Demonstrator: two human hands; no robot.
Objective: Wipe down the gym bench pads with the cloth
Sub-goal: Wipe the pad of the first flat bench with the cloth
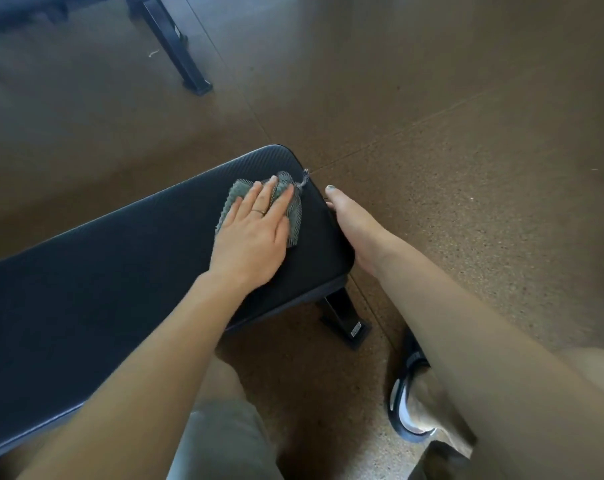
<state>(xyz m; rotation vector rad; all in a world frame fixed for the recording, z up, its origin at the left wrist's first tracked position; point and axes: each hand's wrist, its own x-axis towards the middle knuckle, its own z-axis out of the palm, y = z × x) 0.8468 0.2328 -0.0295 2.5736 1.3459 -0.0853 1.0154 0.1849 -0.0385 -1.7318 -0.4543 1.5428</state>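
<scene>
On bench pad [120,271], running lower-left to upper-right, cloth [290,206]

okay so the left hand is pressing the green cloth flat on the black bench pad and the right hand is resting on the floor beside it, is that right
Not quite. The head view shows the right hand gripping the end edge of the bench pad, not resting on the floor. The rest holds: the left hand presses the green cloth flat on the pad.

Woven cloth [259,202], textured matt pad [120,265]

Dim warm light, soft blur, wide-angle edge distortion
</scene>
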